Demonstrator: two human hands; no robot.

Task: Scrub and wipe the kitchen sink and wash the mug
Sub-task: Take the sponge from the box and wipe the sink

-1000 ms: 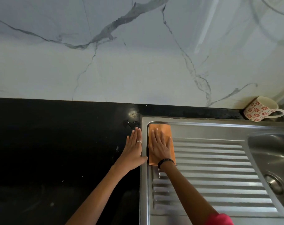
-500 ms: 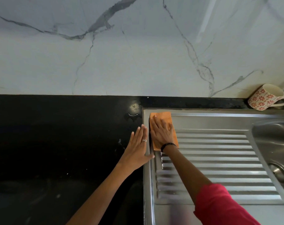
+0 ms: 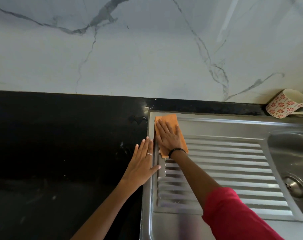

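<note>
While the left hand point(image 3: 141, 166) lies flat on the counter point(image 3: 60, 144), fingers straight, the right hand point(image 3: 168, 135) presses the cloth point(image 3: 182, 143) flat. No writing is legible.

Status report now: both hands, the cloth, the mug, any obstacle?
Right hand flat on orange cloth, far-left corner of drainboard. Left hand flat on black counter at sink edge. Mug untouched by wall. No obstacle.
</note>
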